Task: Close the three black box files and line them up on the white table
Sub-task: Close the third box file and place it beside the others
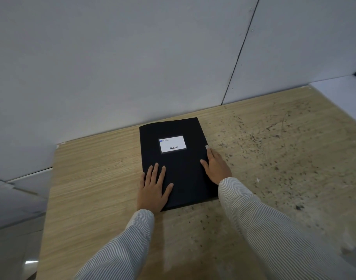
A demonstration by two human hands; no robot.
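One black box file (179,164) lies closed and flat on the wooden bench (96,178), under both hands. Left hand (153,188) presses flat with spread fingers on its near left corner; right hand (216,168) rests open along its right edge.

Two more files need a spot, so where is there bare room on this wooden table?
Left of the black file, the wood is bare to the table's edge. Right of the right hand lies a wide speckled stretch. Only the file itself is crowded, under the left hand too.
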